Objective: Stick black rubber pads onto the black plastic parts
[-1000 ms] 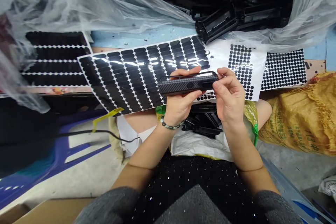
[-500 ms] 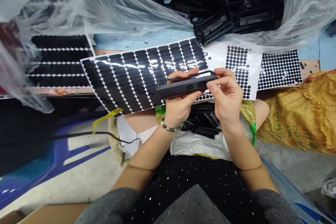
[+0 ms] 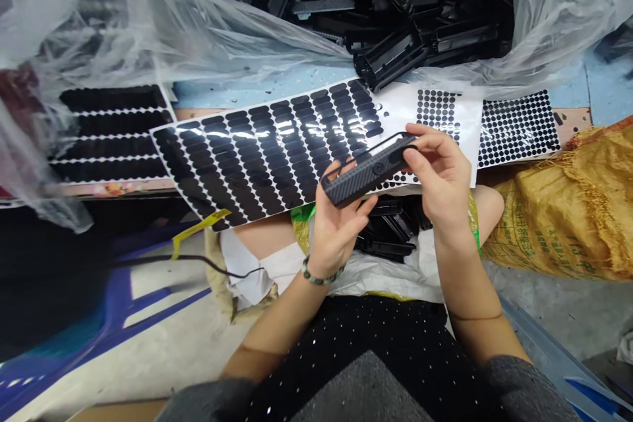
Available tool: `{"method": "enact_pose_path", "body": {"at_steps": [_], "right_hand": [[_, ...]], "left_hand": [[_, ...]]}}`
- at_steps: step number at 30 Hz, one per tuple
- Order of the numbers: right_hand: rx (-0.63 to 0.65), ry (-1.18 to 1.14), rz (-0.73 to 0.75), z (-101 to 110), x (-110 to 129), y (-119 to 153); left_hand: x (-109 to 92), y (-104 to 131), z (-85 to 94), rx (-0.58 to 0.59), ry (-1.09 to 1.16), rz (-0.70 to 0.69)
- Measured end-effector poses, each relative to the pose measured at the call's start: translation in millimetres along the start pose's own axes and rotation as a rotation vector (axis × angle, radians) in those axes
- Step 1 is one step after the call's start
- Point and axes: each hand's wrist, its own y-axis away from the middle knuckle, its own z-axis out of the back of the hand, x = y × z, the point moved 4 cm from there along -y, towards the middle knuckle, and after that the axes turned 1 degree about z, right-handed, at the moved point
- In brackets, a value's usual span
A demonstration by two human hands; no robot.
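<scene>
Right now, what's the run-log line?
right hand: pinching black part, right end | left hand: at left end, grip unclear | black-patterned sheet: beyond part

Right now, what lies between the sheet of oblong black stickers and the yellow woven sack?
In the head view, a white sheet of black dots, then another dot sheet; the right hand partly covers the first.

One beaded bracelet (image 3: 322, 274), round beads in dark and pale greenish tones, worn at my left wrist; my right wrist, bare. Two sleeves (image 3: 514, 379), plain dark heathered grey, ending near my elbows. One grey top (image 3: 368, 386), coming to a point in front, above black cloth (image 3: 336, 336) scattered with small pale dots, some glinting.
</scene>
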Motion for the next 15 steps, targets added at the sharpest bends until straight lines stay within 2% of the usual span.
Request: {"method": "enact_pose_path", "body": {"at_steps": [3,6,8,10,12,15], "right_hand": [[0.009,0.014,0.017,21.5,0.4,-3.1],[0.165,-0.003,0.022,22.8,6.2,-2.3],[0.31,-0.002,0.06,13.6,13.3,-0.5],[0.379,0.042,0.155,5.3,22.2,0.5],[0.365,0.115,0.251,2.2,28.2,-0.7],[0.273,0.233,0.344,5.1,24.3,-7.0]], "left_hand": [[11.0,35.9,31.1,-0.155,-0.002,0.193],[8.6,44.1,45.4,-0.223,-0.074,0.361],[-4.4,30.5,37.2,-0.126,-0.123,0.374],[-22.1,11.1,19.3,0.06,-0.197,0.318],[-34.2,-5.2,0.9,0.248,-0.276,0.287],[-29.8,-20.5,-15.3,0.407,-0.215,0.376]]}}
